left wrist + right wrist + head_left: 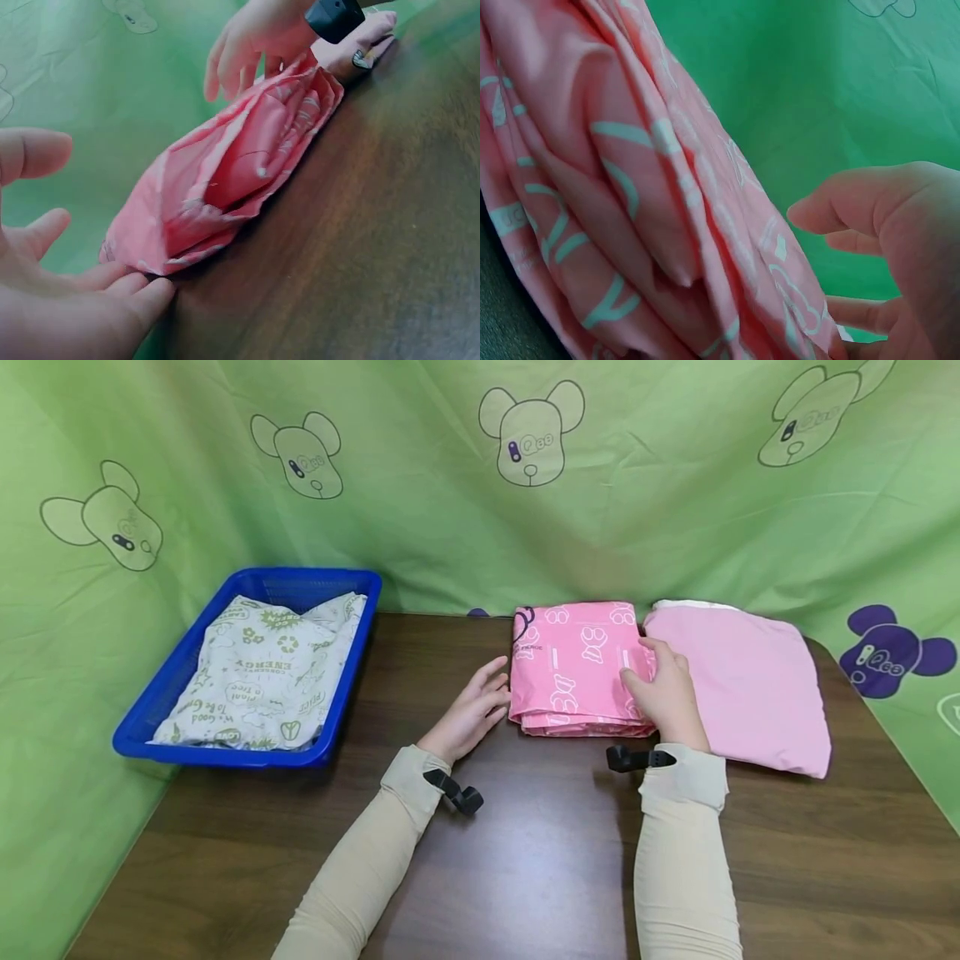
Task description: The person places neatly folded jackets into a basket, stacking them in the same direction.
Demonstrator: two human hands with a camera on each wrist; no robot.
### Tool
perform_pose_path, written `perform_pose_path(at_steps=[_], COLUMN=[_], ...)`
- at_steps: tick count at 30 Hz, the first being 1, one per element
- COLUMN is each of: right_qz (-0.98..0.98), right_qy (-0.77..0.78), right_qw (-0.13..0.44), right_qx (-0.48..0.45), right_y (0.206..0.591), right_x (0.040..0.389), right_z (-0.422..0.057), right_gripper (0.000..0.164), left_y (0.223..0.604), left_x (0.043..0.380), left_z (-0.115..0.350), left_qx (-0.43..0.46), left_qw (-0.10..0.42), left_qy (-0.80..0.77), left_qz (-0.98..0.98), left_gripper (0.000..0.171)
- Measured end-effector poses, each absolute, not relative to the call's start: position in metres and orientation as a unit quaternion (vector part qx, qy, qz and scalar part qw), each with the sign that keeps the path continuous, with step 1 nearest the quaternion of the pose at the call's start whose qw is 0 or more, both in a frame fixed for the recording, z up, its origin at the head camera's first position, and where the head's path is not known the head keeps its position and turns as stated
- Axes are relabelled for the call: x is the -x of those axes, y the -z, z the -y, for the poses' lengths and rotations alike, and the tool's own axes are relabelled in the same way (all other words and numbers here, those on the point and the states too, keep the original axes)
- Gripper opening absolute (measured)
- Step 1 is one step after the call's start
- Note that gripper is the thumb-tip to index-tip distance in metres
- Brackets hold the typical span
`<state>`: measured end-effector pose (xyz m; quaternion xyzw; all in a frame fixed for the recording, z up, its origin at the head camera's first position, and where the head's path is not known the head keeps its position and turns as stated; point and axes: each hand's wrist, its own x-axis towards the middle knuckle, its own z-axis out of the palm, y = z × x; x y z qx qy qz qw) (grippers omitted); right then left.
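A folded bright pink cloth (577, 664) with white bear prints lies on the table, its layered folds facing the near side. My left hand (467, 714) is at its left edge with fingers loosely extended; in the left wrist view, the fingertips (154, 296) reach the cloth's lower corner. On the opposite side, my right hand (670, 697) spreads over the right edge, thumb above the cloth and fingers toward the paler bundle. The right wrist view shows the right thumb (840, 202) apart from the fingers, without a grip on the pink cloth.
A plain light pink folded cloth (742, 685) lies directly right of the printed one. At the left stands a blue plastic basket (225, 757) holding a white cloth (262, 672) with green print. A green printed curtain (420, 510) hangs behind the brown wooden table (517, 860).
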<state>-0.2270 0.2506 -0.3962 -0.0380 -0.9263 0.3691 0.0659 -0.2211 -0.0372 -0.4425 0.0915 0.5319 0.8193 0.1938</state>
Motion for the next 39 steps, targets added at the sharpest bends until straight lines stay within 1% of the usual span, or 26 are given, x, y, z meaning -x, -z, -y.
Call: perform_pose_path(at_steps=[6,13,16,19,24,28,32,39], right_qz=[0.917,0.909,0.912,0.916,0.925,0.924,0.923,0.909], right_qy=[-0.393,-0.416,-0.408,-0.399,-0.380,-0.382,-0.384,-0.416], right_qw=[0.061,-0.002,-0.016,-0.018,-0.019,-0.031,-0.036,-0.038], right_qx=[0.026,0.034,0.033,0.031,0.012,-0.001,-0.010,-0.014], right_y=[0.398,0.400,0.401,0.402,0.404,0.402,0.401,0.400], right_x=[0.229,0.232,0.232,0.233,0.233,0.233,0.233,0.233], right_z=[-0.250,-0.242,-0.238,-0.234,-0.225,-0.220,-0.219,-0.221], right_gripper=[0.069,0.078,0.080,0.081,0.076,0.073,0.074,0.082], left_y=[0.444,0.443,0.441,0.440,0.437,0.434,0.433,0.431], left_x=[0.221,0.222,0.223,0.224,0.224,0.223,0.223,0.224], left_z=[0.036,0.038,0.040,0.041,0.044,0.045,0.044,0.046], left_qx=[-0.118,-0.107,-0.091,-0.068,-0.035,-0.031,-0.029,-0.022], left_qw=[0.195,0.171,0.165,0.169,0.182,0.173,0.152,0.148], left_qy=[-0.809,-0.788,-0.787,-0.794,-0.808,-0.800,-0.782,-0.754], left_qz=[-0.543,-0.581,-0.587,-0.579,-0.559,-0.574,-0.604,-0.640], left_gripper=[0.068,0.065,0.065,0.064,0.062,0.060,0.060,0.062])
